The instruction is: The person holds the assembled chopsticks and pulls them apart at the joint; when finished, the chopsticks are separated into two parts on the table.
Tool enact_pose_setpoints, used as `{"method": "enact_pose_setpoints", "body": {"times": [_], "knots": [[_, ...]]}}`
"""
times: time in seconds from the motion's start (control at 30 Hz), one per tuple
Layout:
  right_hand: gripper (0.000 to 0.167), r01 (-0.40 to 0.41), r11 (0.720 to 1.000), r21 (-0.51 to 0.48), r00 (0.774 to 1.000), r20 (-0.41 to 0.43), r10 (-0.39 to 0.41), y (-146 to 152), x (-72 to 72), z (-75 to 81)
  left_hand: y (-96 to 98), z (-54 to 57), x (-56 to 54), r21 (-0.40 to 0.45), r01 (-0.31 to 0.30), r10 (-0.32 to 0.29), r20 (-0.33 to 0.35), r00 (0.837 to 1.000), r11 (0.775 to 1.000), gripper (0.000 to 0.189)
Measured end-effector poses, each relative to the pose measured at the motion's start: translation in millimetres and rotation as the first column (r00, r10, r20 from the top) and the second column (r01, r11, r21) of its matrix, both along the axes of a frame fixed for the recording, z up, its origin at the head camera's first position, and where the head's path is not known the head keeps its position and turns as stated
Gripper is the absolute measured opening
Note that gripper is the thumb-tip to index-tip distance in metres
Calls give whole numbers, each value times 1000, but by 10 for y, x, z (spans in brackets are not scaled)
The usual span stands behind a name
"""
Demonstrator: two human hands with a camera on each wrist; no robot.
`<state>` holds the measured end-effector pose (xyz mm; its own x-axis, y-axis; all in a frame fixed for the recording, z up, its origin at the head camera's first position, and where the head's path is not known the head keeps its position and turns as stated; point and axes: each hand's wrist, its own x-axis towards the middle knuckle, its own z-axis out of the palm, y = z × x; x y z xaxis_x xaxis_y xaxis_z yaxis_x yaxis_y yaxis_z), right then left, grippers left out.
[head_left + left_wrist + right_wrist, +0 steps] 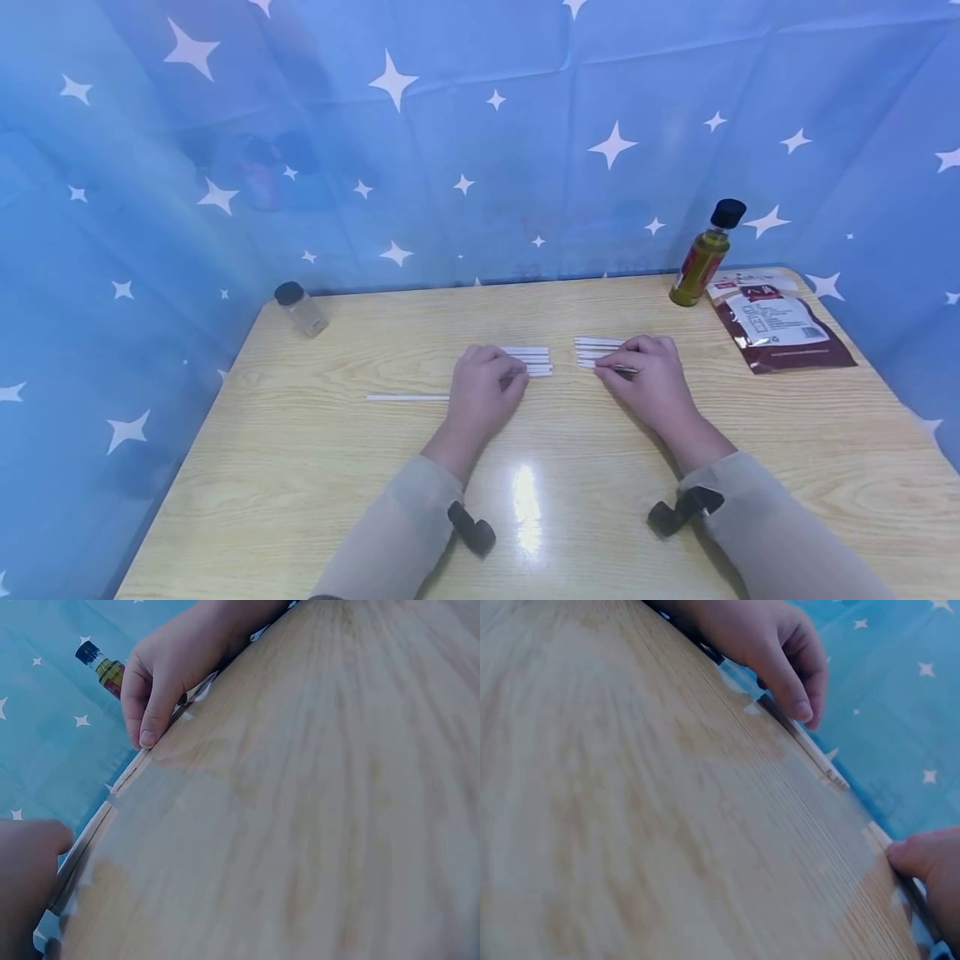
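Observation:
Thin white sticks lie side by side in two groups near the middle of the table, with a gap between them. My left hand (483, 387) pinches at the left group of sticks (536, 354), thumb on the near side, and covers their left ends. At the right group of sticks (588, 354), my right hand (648, 375) pinches with thumb and forefinger near their left ends. In the left wrist view, the right hand's thumb (154, 724) comes down at the stick edge. A single white stick (405, 397) extends left from beside my left hand.
An oil bottle with a black cap (699, 267) stands at the back right beside a maroon and white pouch (780, 325). At the back left corner is a small clear jar with a black lid (303, 312). A blue star-patterned curtain (480, 150) hangs behind the wooden table (585, 500).

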<state>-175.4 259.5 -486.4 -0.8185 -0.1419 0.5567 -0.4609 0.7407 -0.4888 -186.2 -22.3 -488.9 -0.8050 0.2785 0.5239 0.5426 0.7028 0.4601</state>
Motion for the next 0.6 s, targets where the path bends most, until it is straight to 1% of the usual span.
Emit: {"method": "enact_pose_setpoints", "body": {"times": [0.1, 0.17, 0.27, 0.37, 0.47, 0.6], "knots": [[13, -9, 1000, -11, 1000, -4, 9, -6, 8, -1, -4, -13, 2, 15, 19, -18, -57, 998, 1000, 6], [12, -18, 1000, -16, 1000, 5, 18, -11, 14, 2, -6, -18, 10, 23, 35, -33, -105, 994, 999, 6], [11, -25, 1000, -2, 999, 30, 25, -22, 21, 11, -9, -22, 28, 35, 59, -53, -158, 986, 998, 5], [13, -17, 1000, 25, 999, 46, 16, -34, 20, 26, -5, -25, 44, 36, 82, -74, -181, 981, 996, 5], [15, -14, 999, 34, 999, 39, 12, -59, 13, 31, 5, -29, 47, 21, 105, -100, -189, 977, 994, 5], [13, -46, 999, 27, 999, 9, 46, -149, 8, 15, -1, -17, 57, 3, 124, -121, -199, 973, 992, 5]]}}
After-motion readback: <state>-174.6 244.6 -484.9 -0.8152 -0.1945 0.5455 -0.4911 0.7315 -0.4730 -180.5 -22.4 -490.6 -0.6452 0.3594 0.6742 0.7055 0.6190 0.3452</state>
